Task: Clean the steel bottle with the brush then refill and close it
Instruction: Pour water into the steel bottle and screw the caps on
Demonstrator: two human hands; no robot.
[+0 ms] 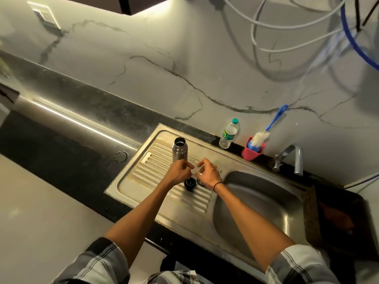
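Steel drainboard by the sink: your bottle stood open and upright, cap below it. Both hands, left and right, hovered loosely curled, holding nothing. Smooth and rigid, probably slippery wet; grip mid-body.

A pink holder stands on the dark countertop against the marbled wall. Hoses hang overhead.
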